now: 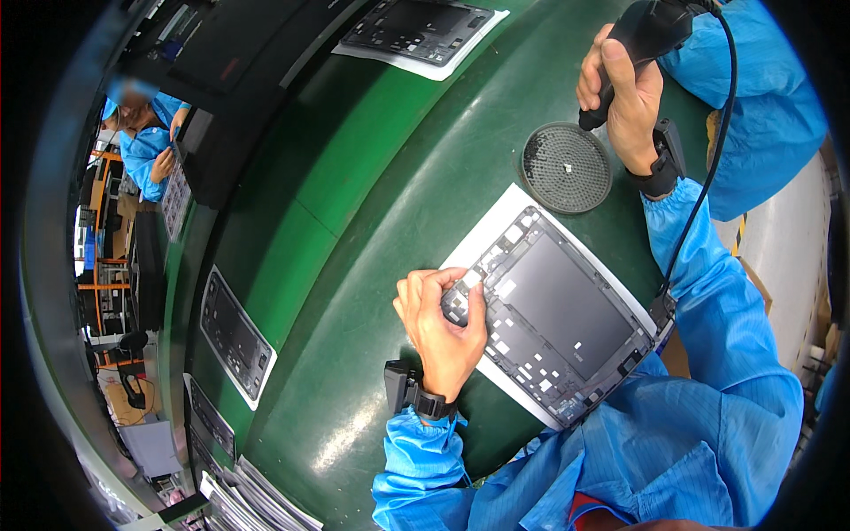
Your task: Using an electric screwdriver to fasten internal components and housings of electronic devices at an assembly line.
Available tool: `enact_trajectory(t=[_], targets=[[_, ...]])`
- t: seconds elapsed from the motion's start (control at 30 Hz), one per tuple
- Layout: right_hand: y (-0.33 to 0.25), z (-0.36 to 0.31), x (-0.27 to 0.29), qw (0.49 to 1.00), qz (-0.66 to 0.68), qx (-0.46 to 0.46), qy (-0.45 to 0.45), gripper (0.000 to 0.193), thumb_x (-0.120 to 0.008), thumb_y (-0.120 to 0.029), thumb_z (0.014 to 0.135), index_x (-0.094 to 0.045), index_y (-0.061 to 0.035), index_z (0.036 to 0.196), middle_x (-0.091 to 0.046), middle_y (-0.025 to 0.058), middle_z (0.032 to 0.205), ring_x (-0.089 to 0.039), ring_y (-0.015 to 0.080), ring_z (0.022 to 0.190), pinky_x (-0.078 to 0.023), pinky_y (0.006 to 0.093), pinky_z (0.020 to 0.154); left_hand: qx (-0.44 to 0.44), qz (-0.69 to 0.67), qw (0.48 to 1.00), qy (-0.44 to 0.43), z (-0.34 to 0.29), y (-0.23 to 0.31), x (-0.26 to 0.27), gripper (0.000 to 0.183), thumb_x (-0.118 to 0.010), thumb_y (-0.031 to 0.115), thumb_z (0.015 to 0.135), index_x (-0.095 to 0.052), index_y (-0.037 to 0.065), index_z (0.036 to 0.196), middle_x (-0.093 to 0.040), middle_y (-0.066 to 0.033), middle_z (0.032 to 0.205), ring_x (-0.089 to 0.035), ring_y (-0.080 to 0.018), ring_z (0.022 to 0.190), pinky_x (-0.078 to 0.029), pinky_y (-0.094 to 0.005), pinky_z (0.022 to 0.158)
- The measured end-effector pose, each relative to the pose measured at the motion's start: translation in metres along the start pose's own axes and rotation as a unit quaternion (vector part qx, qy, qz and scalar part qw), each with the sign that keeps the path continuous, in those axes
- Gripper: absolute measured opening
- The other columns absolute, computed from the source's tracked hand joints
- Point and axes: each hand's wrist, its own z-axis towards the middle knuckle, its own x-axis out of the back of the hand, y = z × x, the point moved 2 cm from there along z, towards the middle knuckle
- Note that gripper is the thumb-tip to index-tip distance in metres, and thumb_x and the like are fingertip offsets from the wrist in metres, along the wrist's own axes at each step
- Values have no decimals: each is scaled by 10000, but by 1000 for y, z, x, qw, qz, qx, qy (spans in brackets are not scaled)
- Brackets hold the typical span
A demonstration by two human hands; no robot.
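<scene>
My left hand point(443, 323) grips the corner of an opened tablet housing point(575, 305), thumb on top and fingers curled at the edge. The housing lies tilted on a white sheet point(512, 205), its inside facing up with a large dark grey panel and many small white patches. My right hand point(627, 93) is wrapped round a black corded hand tool point(651, 31), whose exact kind I cannot make out. The tool's narrow end points down by the rim of a round perforated tray point(567, 170). Dark specks lie along the tray's left side, with a small white bit near its middle.
Another tablet housing point(416, 31) lies on white backing at the far side; a similar one point(237, 336) is at the left. A stack of thin sheets point(252, 496) is at lower left. The black cable point(722, 150) runs past my right arm. Another person point(146, 146) works at far left.
</scene>
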Motion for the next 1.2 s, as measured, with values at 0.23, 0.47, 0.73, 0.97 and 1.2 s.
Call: enact_trajectory(t=[0.23, 0.47, 0.73, 0.97, 1.2], targets=[[2, 0, -2, 999, 50, -3, 13, 224, -621, -255, 1025, -559, -41, 1051, -551, 28, 666, -507, 83, 502, -431, 247, 469, -3, -4, 1000, 5, -1, -1, 0, 216, -782, 55, 762, -663, 59, 941, -581, -66, 896, -539, -231, 872, -376, -371, 823], [3, 0, -2, 999, 36, 14, -1, 217, -605, -252, 1034, -558, -41, 1030, -550, 24, 667, -506, 82, 504, -430, 247, 469, -1, -4, 1000, 1, 0, -1, 0, 224, -783, 54, 759, -660, 63, 946, -577, -65, 894, -536, -232, 873, -373, -370, 817], [-9, -1, -7, 999, -31, -11, 6, 274, -489, -250, 1081, -483, -17, 1226, -507, 36, 729, -489, 110, 555, -434, 272, 527, -11, -16, 1000, 14, -4, -3, -1, 221, -777, 74, 764, -661, 62, 952, -566, -68, 888, -532, -239, 880, -361, -369, 816], [-72, -46, -128, 979, 170, -39, -106, 359, -484, -370, 1051, -482, -23, 1146, -483, 48, 683, -451, 106, 504, -411, 268, 474, -32, 1, 997, 64, -10, -12, 0, 254, -790, 93, 755, -651, 58, 965, -566, -81, 921, -529, -258, 914, -363, -388, 815], [-55, -99, -168, 958, 170, -123, -197, 423, -532, -395, 1039, -448, 10, 1133, -490, 48, 651, -440, 101, 474, -403, 251, 445, -10, 12, 997, 82, -10, -8, -1, 341, -821, 153, 731, -589, 53, 960, -545, -98, 924, -510, -295, 910, -350, -417, 787]])
